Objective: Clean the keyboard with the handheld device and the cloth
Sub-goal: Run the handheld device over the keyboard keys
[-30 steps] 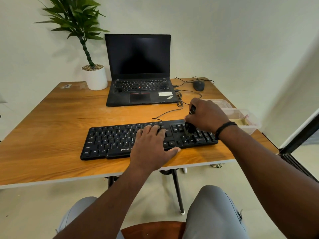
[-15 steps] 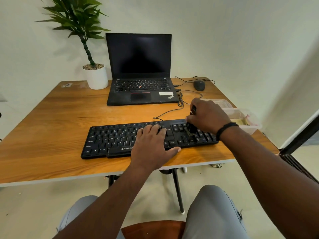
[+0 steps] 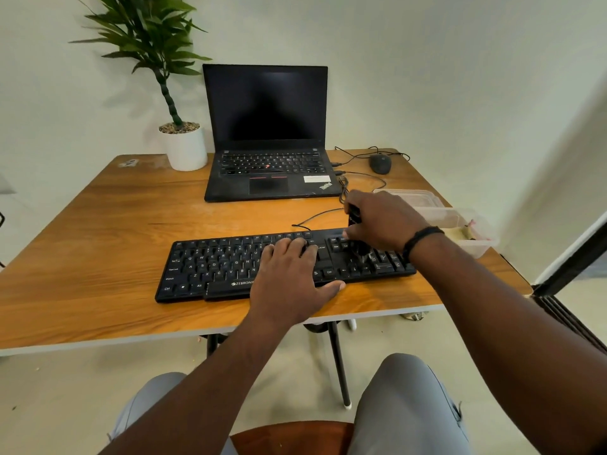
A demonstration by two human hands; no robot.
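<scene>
My right hand (image 3: 384,221) hides most of the handheld device (image 3: 354,215); its blurred lower tip (image 3: 363,251) cannot be made out.

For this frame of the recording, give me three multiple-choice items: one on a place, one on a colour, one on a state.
1. Where does the small black handheld device work on the black desktop keyboard?
A. left end
B. right part, by the arrow keys
C. spacebar

2. What colour is the round plant pot?
A. white
B. red
C. black

3. What is the black laptop's screen doing?
A. showing text
B. lid closed
C. open and dark

Answers:
1 B, the right hand holds the device over the keys there.
2 A, the pot by the laptop is white.
3 C, the lid stands up and the screen is dark.
</scene>
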